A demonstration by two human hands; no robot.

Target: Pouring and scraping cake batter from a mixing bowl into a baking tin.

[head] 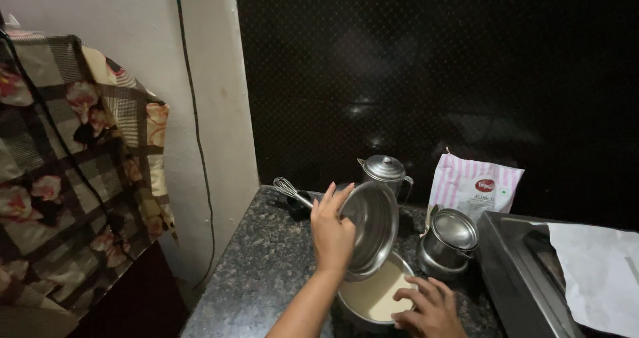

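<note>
My left hand (332, 230) grips the rim of a steel bowl (373, 223) and holds it tipped on its side, its mouth facing right and down. Directly under it, on the dark granite counter (263, 265), sits a second steel bowl (351, 309) filled with pale batter (376, 295). My right hand (429, 306) rests on the near right rim of that lower bowl, fingers spread over its edge. Whether anything is flowing from the tipped bowl cannot be made out.
A wire whisk (288, 189) lies behind my left hand. A lidded steel jug (386, 171), a lidded steel container (450, 239) and a pink striped pouch (474, 186) stand at the back. A stove (516, 278) with a white sheet (599, 271) is on the right; a floral checked cloth (73, 171) hangs on the left.
</note>
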